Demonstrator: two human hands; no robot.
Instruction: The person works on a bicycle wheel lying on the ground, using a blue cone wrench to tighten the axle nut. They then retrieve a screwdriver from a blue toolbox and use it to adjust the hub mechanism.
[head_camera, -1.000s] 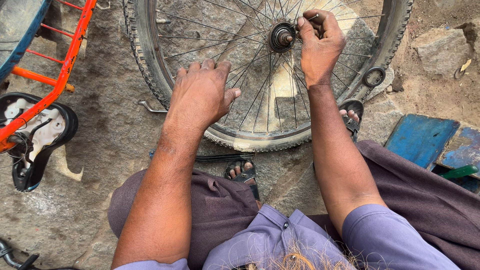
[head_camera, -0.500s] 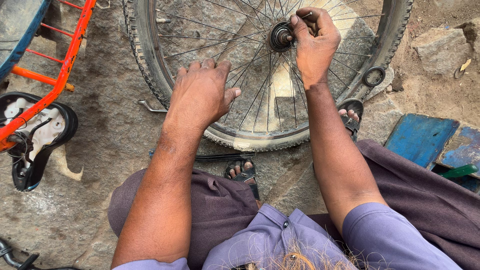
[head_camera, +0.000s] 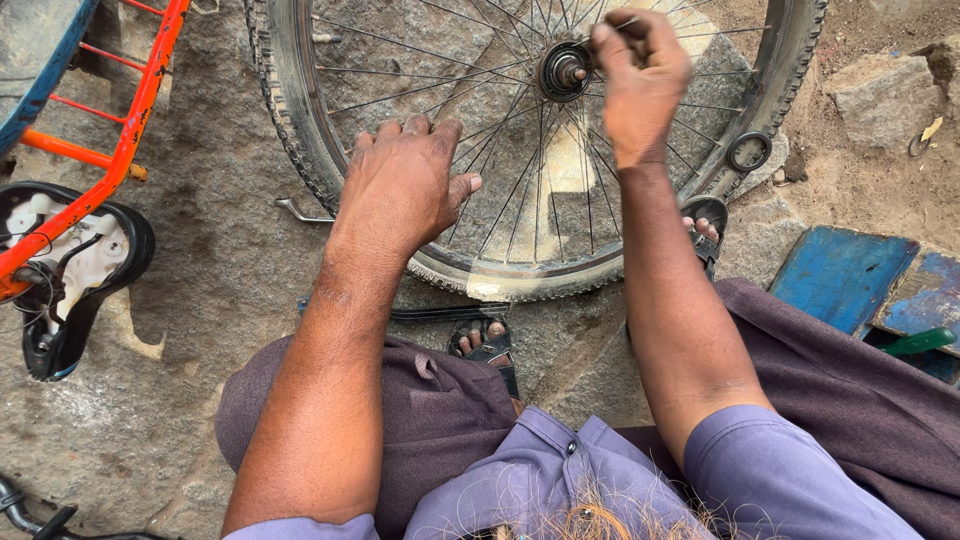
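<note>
A person crouches over a bicycle wheel (head_camera: 520, 150) lying flat on the stone ground (head_camera: 200, 300) across the upper centre of the frame; the left hand (head_camera: 400, 185) lies open, palm down and fingers spread, across the spokes and the near rim, pinning the wheel in place; the right hand (head_camera: 640, 75), upper right of centre, is closed, fingers pinched on something small and dark just beside the hub (head_camera: 562, 68), though what it grips cannot be made out; the work in hand looks like adjustment at the hub or axle; any further turn there would call for the flat hand to hold the wheel steady against the twist. A loose metal ring (head_camera: 748, 152) rests against the tyre at right; a slim metal tool (head_camera: 300, 212) lies by the tyre at left; an orange bicycle frame (head_camera: 130, 140) and a black saddle (head_camera: 70, 290) fill the left edge; sandalled feet (head_camera: 485, 345) show below the wheel.
</note>
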